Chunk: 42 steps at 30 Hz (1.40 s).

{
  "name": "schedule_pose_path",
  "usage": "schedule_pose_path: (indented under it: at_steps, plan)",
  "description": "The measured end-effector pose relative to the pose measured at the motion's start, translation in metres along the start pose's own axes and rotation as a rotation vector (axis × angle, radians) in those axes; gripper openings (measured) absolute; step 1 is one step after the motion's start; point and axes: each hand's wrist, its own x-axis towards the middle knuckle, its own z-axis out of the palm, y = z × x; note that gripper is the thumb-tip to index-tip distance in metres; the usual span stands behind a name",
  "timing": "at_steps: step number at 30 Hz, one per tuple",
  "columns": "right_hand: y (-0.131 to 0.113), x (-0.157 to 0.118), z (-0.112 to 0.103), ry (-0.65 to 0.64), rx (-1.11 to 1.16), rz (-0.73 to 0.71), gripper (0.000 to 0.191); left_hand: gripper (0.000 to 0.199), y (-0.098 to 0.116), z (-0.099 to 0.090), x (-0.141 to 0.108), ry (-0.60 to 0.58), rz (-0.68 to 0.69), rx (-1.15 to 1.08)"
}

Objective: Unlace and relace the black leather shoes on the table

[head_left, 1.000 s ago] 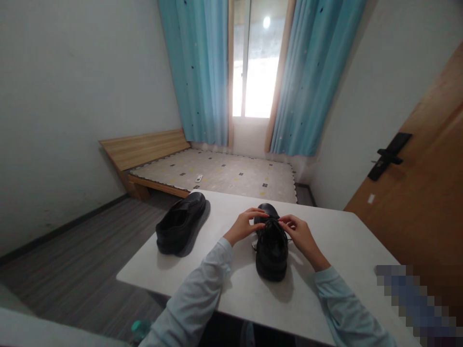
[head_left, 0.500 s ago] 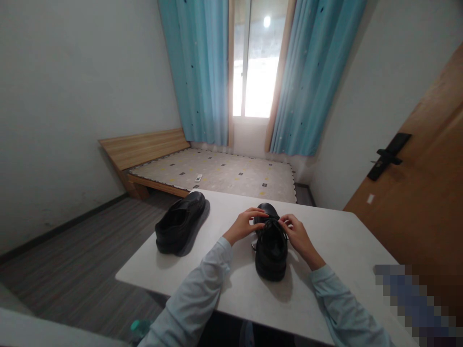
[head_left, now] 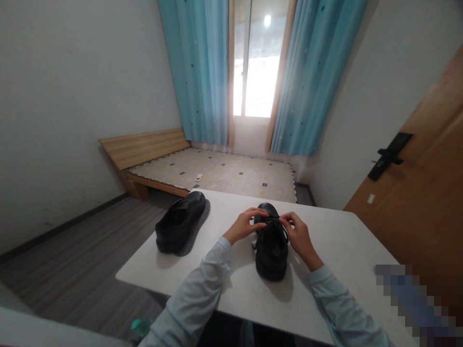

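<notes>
A black lace-up shoe (head_left: 271, 258) rests on the white table (head_left: 238, 289), its heel toward me and its toe pointing away. My left hand (head_left: 246, 225) is at the left of its lacing, thumb and fingers curled in on the black shoelace (head_left: 274, 220). From the other side my right hand (head_left: 296, 233) pinches the lace between thumb and fingertips. A loop of lace hangs at the shoe's left side. The fingertips partly cover the tongue. To the left, apart from both hands, stands a second black shoe (head_left: 181, 221).
Beyond the table is a bed (head_left: 217, 171) with a small white remote-like object (head_left: 198, 178) on it. A wooden door (head_left: 415, 193) with a black handle is on the right. A green-capped bottle (head_left: 140, 327) stands low at the left, below the table edge.
My right hand has shifted slightly at the lacing, and the lace now runs more visibly across between the fingers. My left hand and both shoes stay in place.
</notes>
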Motion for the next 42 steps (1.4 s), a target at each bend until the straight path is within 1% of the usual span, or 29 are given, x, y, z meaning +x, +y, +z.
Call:
schedule_pose_path:
  at_steps: [8, 15, 22, 27, 34, 38, 42]
  plan:
    - [-0.003, 0.001, -0.003, -0.033, 0.044, 0.007, 0.019, 0.027, -0.004, 0.0, -0.001, -0.004, 0.017, -0.012]
    - [-0.007, 0.002, -0.004, -0.06, 0.115, 0.029, 0.021, 0.029, -0.004, -0.001, -0.001, -0.01, 0.017, -0.009]
    - [-0.003, 0.003, -0.005, -0.089, 0.137, 0.067, 0.022, 0.028, -0.007, 0.001, 0.0, -0.011, 0.015, -0.027]
    - [0.001, 0.005, -0.008, -0.115, 0.114, 0.104, 0.024, 0.027, -0.005, 0.001, 0.0, -0.01, 0.006, -0.031]
    - [0.009, 0.006, -0.008, -0.084, 0.1, 0.1, 0.026, 0.028, -0.002, 0.001, 0.001, -0.015, -0.003, -0.019]
    - [0.008, 0.005, -0.007, -0.051, 0.107, 0.1, 0.024, 0.027, -0.003, 0.001, 0.001, -0.018, 0.005, -0.02]
    - [0.004, 0.004, -0.008, -0.057, 0.126, 0.08, 0.022, 0.026, -0.004, 0.002, 0.001, -0.018, 0.011, -0.023]
